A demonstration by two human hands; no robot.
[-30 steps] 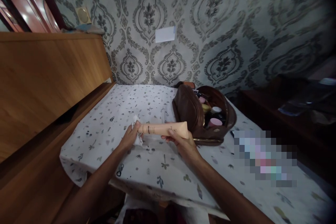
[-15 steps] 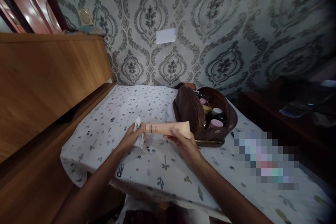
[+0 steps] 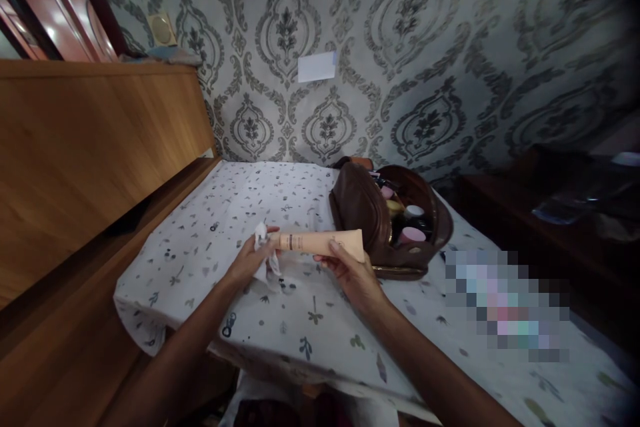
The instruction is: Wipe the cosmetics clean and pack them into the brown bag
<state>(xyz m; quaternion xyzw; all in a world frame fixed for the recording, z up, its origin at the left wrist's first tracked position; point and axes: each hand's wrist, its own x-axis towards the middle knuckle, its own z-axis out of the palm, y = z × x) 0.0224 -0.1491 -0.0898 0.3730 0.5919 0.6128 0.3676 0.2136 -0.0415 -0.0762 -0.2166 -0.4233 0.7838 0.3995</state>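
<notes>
A peach-coloured cosmetic tube (image 3: 315, 241) lies level above the table, its wide flat end to the right. My right hand (image 3: 353, 273) is closed around that wide end, thumb on top. At the tube's narrow left end, my left hand (image 3: 249, 259) is closed on a crumpled white wipe (image 3: 261, 269), which is pressed against the cap end. The wipe and fingers partly hide that end. Just behind my right hand stands a brown cosmetic bag (image 3: 363, 203), unzipped, with several jars and small items inside, among them a pink-lidded jar (image 3: 413, 235).
A white cloth with a plant print (image 3: 320, 327) covers the table. To the left rises a wooden panel (image 3: 100, 167). A blurred-out patch (image 3: 507, 307) lies right of the bag. Patterned wallpaper is behind; a dark surface with a clear plastic item (image 3: 570, 200) is far right.
My left hand with the wipe has shifted slightly, and its fingers now extend a little more around the tube's narrow end. My right hand holds the tube almost unmoved.
</notes>
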